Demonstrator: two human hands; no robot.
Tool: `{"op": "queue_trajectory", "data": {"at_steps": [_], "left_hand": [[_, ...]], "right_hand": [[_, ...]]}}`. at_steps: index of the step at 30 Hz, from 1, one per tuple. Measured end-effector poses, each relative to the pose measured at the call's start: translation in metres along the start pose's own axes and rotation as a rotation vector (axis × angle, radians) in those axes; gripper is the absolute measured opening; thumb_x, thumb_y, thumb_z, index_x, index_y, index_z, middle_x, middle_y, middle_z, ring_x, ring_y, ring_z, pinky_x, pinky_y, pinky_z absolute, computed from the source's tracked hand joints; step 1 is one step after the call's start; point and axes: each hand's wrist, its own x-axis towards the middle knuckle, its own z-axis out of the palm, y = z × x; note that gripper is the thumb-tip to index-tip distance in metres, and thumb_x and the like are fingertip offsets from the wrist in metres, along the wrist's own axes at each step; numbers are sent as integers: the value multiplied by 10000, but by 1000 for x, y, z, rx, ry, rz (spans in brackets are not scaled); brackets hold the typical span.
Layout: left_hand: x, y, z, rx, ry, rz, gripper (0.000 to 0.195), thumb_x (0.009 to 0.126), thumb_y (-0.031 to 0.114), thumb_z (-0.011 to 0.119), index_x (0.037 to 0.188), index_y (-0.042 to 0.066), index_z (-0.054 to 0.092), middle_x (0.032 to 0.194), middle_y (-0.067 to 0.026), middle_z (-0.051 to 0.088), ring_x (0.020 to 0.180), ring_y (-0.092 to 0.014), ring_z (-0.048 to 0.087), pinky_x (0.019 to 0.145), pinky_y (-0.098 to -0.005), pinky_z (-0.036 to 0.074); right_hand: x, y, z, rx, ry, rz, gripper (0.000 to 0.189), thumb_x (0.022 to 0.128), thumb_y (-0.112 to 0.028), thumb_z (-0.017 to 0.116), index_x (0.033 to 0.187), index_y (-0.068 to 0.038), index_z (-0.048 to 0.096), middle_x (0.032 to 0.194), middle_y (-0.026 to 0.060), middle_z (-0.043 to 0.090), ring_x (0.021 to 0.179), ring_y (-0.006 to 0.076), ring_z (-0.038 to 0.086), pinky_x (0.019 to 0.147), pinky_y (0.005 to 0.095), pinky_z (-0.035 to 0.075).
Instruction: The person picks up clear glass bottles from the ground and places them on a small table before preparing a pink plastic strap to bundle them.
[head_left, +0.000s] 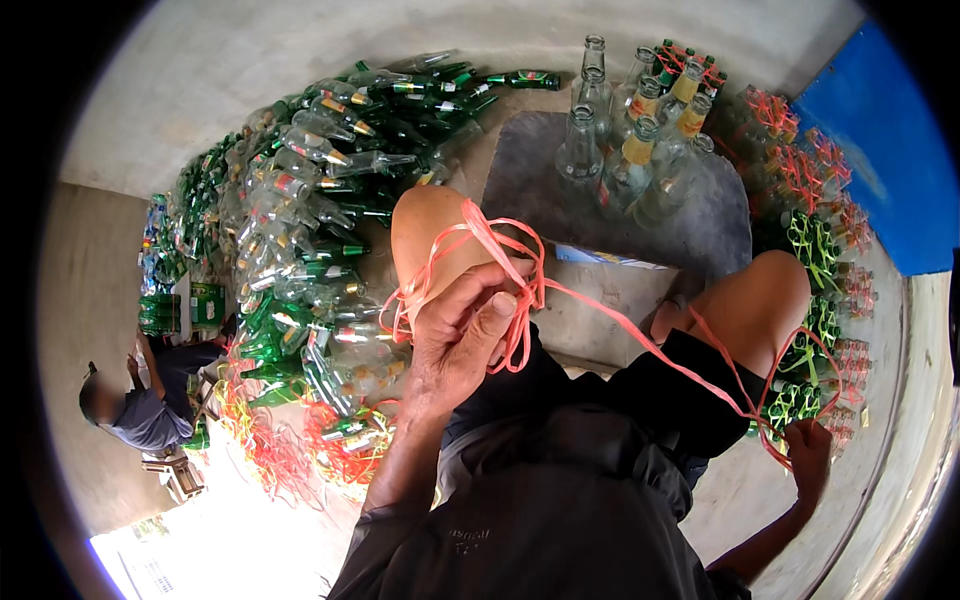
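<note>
Pink plastic twine (615, 315) runs taut between my two hands, from above my left knee across to my right side. My left hand (469, 330) pinches a looped, knotted bunch of it between thumb and fingers. Low at the right, my right hand (810, 446) grips the twine's other stretch, where a loose loop stands up. Beyond my knees, several clear glass bottles (630, 165) stand upright in a group on a dark, round-cornered board (517, 172). Some bear yellow neck labels. Neither hand touches these bottles.
A large heap of green and clear bottles (322, 187) lies at my left. Tangled pink and yellow twine (277, 450) covers the floor below it. Bundled bottles (810, 285) tied with twine line the right wall, near a blue panel (885, 150). A person (150, 412) sits far left.
</note>
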Motion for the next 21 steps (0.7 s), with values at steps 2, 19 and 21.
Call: {"op": "queue_trajectory", "data": {"at_steps": [2,19,21], "left_hand": [[1,-7,-2,-43,-81,-33,323,1103,150,568,1349,-54,612,933,-49,669,599,-29,470,517,-196,366],[-8,-6,18,-171,-226,-12,299,1081,42,579,1354,-81,583,988,-78,673,695,-66,540,572,-208,421],[-11,-11,19,-202,-227,-42,302,1077,42,587,1356,-75,581,985,-76,670,692,-66,537,569,-205,414]], "right_hand": [[-5,1,7,-41,-10,-25,144,927,-99,692,844,14,658,665,-5,574,615,71,492,556,285,397],[-24,56,43,4,-231,136,213,944,-181,680,892,24,713,695,14,656,655,85,603,619,282,482],[-30,59,42,-47,-223,178,228,939,-187,678,845,20,703,657,-6,613,621,72,563,587,285,452]]}}
